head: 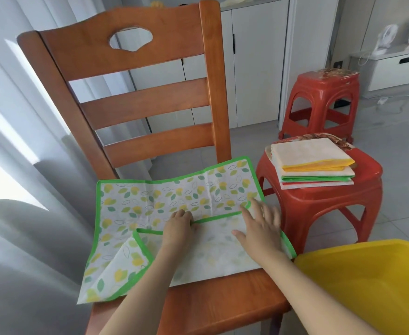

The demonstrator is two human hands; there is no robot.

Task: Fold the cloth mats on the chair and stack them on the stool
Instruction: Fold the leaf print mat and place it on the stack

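Observation:
A white cloth mat (150, 199) with a green border and a lemon-and-leaf print lies on the seat of a wooden chair (213, 301). Its near half is folded over, pale underside up, and its left side hangs over the seat edge. My left hand (178, 224) pinches the folded green edge near the middle. My right hand (262, 228) lies flat with fingers spread on the folded part at the right. To the right, a red plastic stool (319, 201) carries a stack of folded mats (313, 163), yellow-edged on top, green-edged below.
A second red stool (319, 100) stands further back with a patterned item on top. A yellow plastic tub (368, 286) sits at the lower right beside the chair. Grey curtains hang at the left; white cabinets line the back wall.

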